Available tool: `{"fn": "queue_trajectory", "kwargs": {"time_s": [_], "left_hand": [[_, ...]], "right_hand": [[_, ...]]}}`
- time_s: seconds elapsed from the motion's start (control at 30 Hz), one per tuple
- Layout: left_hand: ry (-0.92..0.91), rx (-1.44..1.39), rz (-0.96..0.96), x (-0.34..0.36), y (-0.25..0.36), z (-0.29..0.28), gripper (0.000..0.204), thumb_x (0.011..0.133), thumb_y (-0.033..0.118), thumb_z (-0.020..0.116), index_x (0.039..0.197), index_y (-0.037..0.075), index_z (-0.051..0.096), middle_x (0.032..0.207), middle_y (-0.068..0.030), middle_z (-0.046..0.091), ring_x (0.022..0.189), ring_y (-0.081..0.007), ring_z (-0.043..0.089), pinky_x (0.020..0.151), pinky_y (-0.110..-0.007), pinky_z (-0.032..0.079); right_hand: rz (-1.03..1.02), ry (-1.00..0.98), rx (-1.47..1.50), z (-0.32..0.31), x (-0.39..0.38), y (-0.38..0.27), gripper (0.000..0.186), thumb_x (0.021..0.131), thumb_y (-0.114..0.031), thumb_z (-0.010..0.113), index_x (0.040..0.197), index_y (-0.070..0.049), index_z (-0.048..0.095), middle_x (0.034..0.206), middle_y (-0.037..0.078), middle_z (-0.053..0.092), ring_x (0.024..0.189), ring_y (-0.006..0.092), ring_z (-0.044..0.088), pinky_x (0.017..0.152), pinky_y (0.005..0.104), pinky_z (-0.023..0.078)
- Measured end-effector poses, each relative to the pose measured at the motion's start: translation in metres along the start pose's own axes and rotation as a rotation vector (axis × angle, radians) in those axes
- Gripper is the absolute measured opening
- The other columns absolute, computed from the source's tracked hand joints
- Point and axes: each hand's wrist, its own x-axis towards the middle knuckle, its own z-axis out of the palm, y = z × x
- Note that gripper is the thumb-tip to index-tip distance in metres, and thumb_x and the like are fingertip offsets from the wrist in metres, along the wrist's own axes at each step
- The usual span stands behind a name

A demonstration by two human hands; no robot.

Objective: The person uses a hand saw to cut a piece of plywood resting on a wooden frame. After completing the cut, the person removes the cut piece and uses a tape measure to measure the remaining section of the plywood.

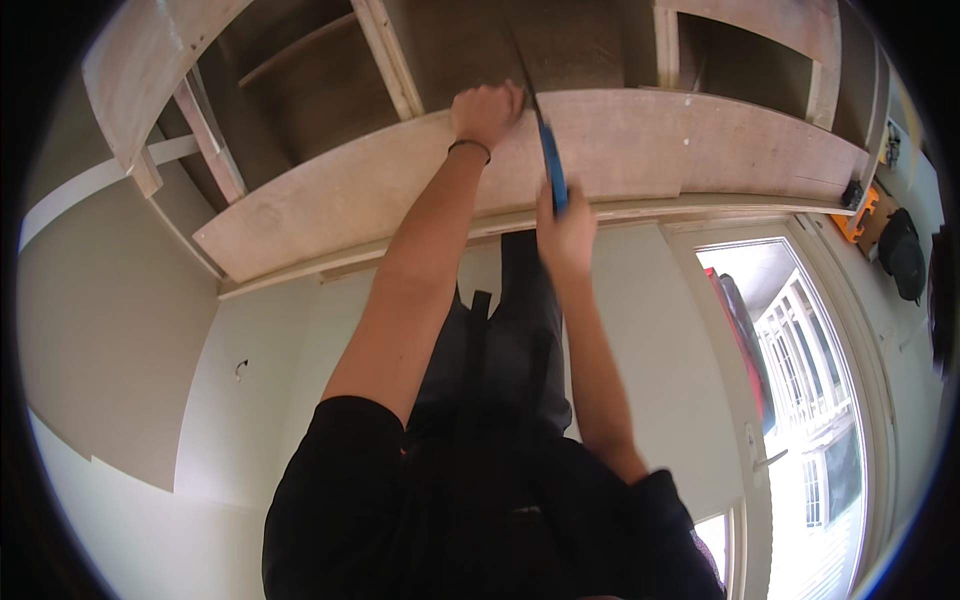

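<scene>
A long plywood board (620, 145) spans the wooden frame in front of me. My left hand (485, 115), with a dark band at the wrist, is closed over the board's upper edge; its fingertips are hidden behind the wood. Just to the right, my right hand (567, 235) grips the blue handle of a hand saw (551, 160). The saw's thin dark blade shows edge-on, crossing the board's upper edge close beside my left hand and pointing away from me. Motion slightly blurs my right hand.
Wooden uprights (388, 60) divide dark compartments behind the board. A narrow wooden ledge (640, 211) runs along its near side. At the right are a glazed door (800, 400), an orange object (862, 213) and a dark cap (902, 255). A wire (241, 370) sticks out of the pale wall.
</scene>
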Motion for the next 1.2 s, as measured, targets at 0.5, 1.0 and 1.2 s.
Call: {"fn": "queue_trajectory", "kwargs": {"time_s": [0.5,1.0,1.2], "left_hand": [[-0.037,-0.040,-0.042,0.002,-0.002,0.002,0.050,0.095,0.030,0.044,0.057,0.007,0.068,0.063,-0.0201,0.066,0.058,-0.0370,0.068,0.061,-0.045,0.056],[-0.004,-0.001,-0.038,0.002,0.000,0.005,0.049,0.094,0.029,0.044,0.058,0.008,0.069,0.063,-0.0195,0.066,0.057,-0.0367,0.067,0.060,-0.044,0.056],[0.013,-0.043,0.004,-0.001,-0.003,0.001,0.050,0.094,0.029,0.044,0.055,0.006,0.065,0.060,-0.0211,0.064,0.055,-0.0382,0.066,0.057,-0.047,0.055]], "right_hand": [[-0.095,0.048,0.047,0.031,0.082,-0.033,0.034,0.094,-0.031,0.062,0.090,0.003,0.060,0.069,0.022,0.060,0.060,0.0358,0.058,0.058,0.0430,0.046],[0.119,-0.041,0.050,-0.004,0.019,-0.031,0.035,0.094,-0.032,0.061,0.097,0.003,0.061,0.070,0.024,0.062,0.066,0.0462,0.063,0.059,0.0469,0.049],[-0.036,0.044,0.046,0.010,-0.005,0.018,0.032,0.095,-0.028,0.063,0.084,0.002,0.059,0.061,0.017,0.056,0.055,0.0306,0.057,0.055,0.0411,0.045]]}}
